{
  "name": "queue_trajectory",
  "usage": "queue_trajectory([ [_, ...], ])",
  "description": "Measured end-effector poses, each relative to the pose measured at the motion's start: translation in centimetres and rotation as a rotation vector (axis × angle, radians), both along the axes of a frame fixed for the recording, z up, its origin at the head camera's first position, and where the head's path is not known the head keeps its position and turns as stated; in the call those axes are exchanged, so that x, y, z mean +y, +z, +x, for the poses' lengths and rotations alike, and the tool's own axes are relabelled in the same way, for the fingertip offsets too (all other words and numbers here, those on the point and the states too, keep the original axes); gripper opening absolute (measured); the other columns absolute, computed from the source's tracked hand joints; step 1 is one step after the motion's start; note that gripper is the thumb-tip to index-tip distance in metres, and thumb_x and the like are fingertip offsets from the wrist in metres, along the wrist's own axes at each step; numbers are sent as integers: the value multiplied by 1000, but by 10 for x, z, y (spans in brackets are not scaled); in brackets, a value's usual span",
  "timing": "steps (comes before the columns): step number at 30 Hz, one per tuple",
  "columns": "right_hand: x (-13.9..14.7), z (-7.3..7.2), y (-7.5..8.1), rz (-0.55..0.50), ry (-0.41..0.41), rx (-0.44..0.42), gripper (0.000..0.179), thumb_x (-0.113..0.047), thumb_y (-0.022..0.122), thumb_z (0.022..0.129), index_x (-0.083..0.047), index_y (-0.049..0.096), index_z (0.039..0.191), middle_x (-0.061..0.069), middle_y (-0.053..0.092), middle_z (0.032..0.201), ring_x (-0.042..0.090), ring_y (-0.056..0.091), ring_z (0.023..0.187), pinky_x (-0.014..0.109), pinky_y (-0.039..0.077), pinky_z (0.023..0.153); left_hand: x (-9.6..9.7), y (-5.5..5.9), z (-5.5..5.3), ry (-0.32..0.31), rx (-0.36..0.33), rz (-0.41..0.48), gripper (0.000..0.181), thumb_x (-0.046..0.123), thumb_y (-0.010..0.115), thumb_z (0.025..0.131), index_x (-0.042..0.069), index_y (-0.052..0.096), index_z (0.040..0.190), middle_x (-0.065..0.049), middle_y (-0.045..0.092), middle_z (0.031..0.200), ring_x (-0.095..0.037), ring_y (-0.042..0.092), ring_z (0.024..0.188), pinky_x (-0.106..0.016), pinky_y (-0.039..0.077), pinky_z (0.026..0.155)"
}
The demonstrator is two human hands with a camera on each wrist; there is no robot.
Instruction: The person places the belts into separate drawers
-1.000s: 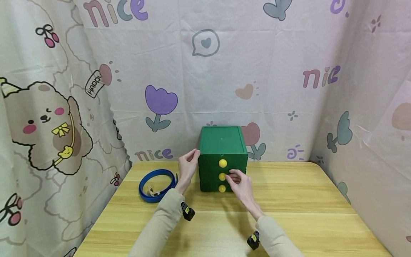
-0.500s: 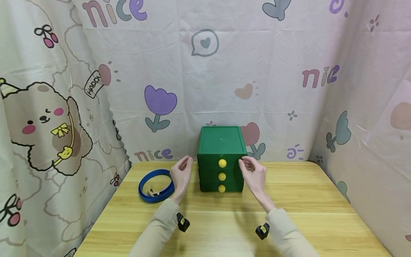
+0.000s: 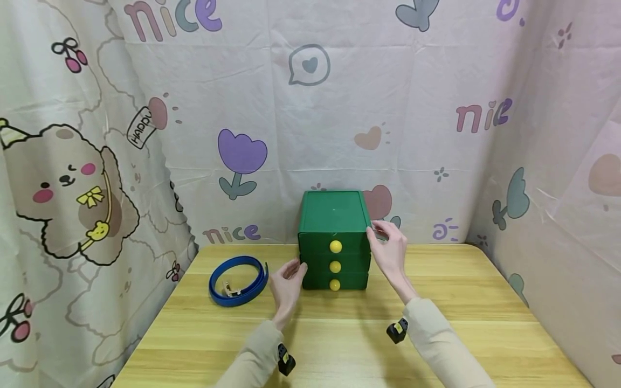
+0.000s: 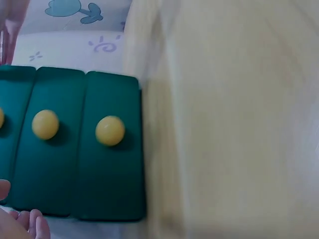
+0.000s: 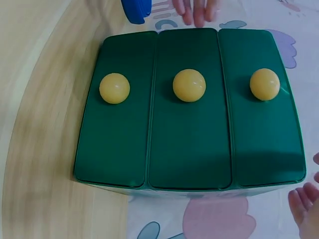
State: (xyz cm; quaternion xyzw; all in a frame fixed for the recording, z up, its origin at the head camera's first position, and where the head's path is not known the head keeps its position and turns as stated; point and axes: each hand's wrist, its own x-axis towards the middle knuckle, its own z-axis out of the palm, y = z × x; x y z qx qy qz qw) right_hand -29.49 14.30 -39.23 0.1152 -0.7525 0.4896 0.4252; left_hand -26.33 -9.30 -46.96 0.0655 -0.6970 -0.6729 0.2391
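A small green drawer box (image 3: 335, 210) stands on the table with three stacked drawers. Each drawer front carries a round yellow knob (image 3: 335, 247), and all three fronts sit flush. My left hand (image 3: 286, 283) is at the box's lower left front edge, thumb and fingers parted around the corner. At the upper right front corner is my right hand (image 3: 391, 249), its fingertips right by the edge. The right wrist view shows the drawer fronts (image 5: 189, 134) from close by, with the right fingers (image 5: 298, 206) beside the box. No object shows in either hand.
A coiled blue belt (image 3: 215, 288) with a gold-coloured buckle (image 3: 230, 291) lies left of the box, close to my left hand. The wooden table (image 3: 461, 323) is bordered by a printed curtain (image 3: 422, 134) at the back and both sides.
My right hand has left the middle knob and risen to the box's upper right edge. The left hand dropped from the upper left corner to the lower left edge. The box has stayed put.
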Motion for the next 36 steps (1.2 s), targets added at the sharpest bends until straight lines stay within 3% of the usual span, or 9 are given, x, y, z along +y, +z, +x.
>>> queue_trajectory([
  [3,-1,-2,1,-5,12,-52,18,-5,73,89,5,77,103,20,74,103,34,74,88,38,62,79,6,-9,2,10,13,51,29,12,79,86,-2,75,111,-23,75,111,-33,73,103,-18,58,82],
  [8,-1,-5,1,-16,19,-96,15,-4,72,89,6,78,98,20,75,104,34,75,87,45,61,79,15,-21,7,24,-8,45,27,9,80,85,-2,75,108,-22,75,109,-33,73,103,-20,59,82],
  [13,0,-8,3,-25,10,-91,14,-2,71,89,7,78,95,21,76,100,36,76,84,46,61,78,27,-33,9,-46,-51,-14,26,10,80,84,-1,75,107,-20,75,108,-31,72,103,-27,60,86],
  [19,1,-8,5,20,6,-117,12,-3,72,88,4,80,94,20,75,91,35,74,79,50,61,75,39,-44,8,-174,-81,-72,31,11,80,83,-4,72,110,-21,73,109,-33,70,101,-24,58,85],
  [23,0,-8,6,49,3,-131,12,-4,71,89,3,80,94,19,75,90,33,74,79,45,61,73,44,-48,8,-247,-99,-110,36,11,81,83,-5,69,113,-24,71,112,-35,70,102,-32,59,87],
  [36,2,-10,2,109,-20,-69,11,-4,72,89,4,80,92,18,75,89,31,73,79,38,60,73,48,-53,2,-356,-70,-235,36,12,76,88,-2,66,120,-26,71,115,-36,71,101,-37,60,85],
])
